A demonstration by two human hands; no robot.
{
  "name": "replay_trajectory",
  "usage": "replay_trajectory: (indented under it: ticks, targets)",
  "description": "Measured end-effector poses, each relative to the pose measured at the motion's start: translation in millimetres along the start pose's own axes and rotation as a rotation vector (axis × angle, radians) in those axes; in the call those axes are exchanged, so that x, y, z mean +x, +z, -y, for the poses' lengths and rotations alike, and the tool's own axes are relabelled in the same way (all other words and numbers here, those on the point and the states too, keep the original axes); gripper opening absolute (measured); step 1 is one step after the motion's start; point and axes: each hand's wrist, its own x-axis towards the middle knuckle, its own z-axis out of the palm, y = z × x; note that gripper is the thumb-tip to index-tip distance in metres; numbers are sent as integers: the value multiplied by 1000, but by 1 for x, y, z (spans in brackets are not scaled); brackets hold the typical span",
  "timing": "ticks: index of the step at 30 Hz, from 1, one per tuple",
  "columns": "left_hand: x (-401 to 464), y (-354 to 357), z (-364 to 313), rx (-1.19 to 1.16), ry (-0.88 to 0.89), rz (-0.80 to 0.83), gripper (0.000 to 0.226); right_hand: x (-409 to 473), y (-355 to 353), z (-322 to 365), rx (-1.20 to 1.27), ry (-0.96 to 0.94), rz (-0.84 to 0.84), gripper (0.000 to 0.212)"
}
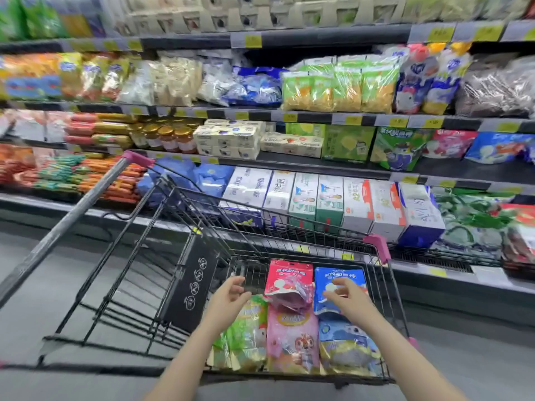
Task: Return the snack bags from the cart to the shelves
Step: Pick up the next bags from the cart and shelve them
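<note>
Six glossy plastic snack bags lie flat in the black wire shopping cart (376,285), all still to shelve. The left hand (228,296) hovers with fingers spread and empty above the green bag (249,328); the right hand (347,296), also spread and empty, hovers over the blue pouch (327,280), beside the red pouch (286,282). These pouches look light, soft and slick, probably crushable; pinching the flat top seal seems the surest hold. Matching packs stand on the dark store shelf (318,166).
</note>
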Motion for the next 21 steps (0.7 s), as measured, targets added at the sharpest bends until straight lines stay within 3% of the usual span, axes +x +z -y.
replay_trajectory:
  ticks: [15, 21]
  targets:
    - [185, 65, 72, -59, -152, 221, 33, 174, 85, -31, -84, 134, 14, 50]
    - [232, 127, 118, -170, -253, 327, 74, 233, 124, -72, -143, 187, 4, 57]
